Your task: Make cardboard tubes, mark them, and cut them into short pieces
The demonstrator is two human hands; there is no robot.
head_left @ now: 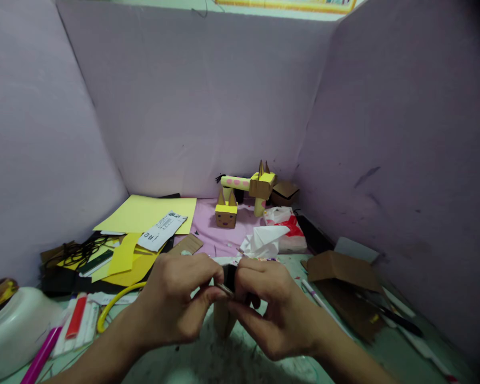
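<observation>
My left hand (182,298) and my right hand (270,309) meet in the middle of the view, fingers and thumbs closed in a pinch. Between them is a small brown cardboard piece (223,320), upright, with a dark opening or dark paper at its top edge. Both hands grip its upper rim, and the fingers cover much of it. Beyond them sits a small cardboard box head (226,217) with pointed ears, a yellow top and a drawn face. Behind it, a yellow figure with pink spots (236,183) carries another eared cardboard head (262,185).
Yellow paper (160,205), a white printed packet (162,230) and black cord (78,253) lie left. Markers (77,314) and a white rounded container (20,330) are nearer. A tissue pack (292,234) stands behind; cardboard scraps (340,272) and a white pen (324,305) lie right.
</observation>
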